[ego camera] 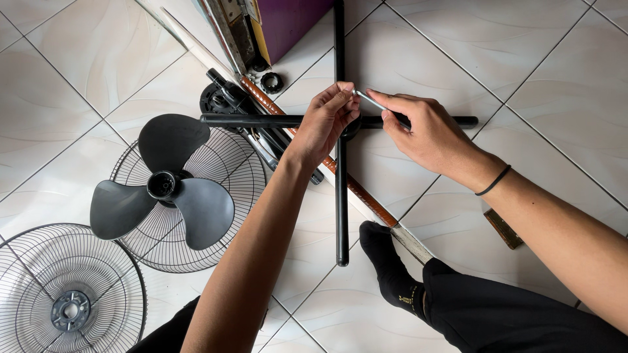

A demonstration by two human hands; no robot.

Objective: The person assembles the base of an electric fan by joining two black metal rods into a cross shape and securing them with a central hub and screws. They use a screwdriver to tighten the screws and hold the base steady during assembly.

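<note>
1. Nearest the camera, a foot in a black sock (391, 269) rests on the tiled floor (549, 72), beside the lower end of a black cross-shaped base (341, 202).
2. At lower left lie a wire fan guard (69, 291) and, on a second guard (216, 163), a dark three-bladed fan blade (163, 186).
3. Over the cross's centre, the left hand (327, 117) pinches the tip of a thin metal rod (371, 100).
4. The right hand (425, 131) grips that rod's other end, fingers curled closed.
5. Farthest, a small black ring (271, 82) lies by a purple box (294, 23).
</note>
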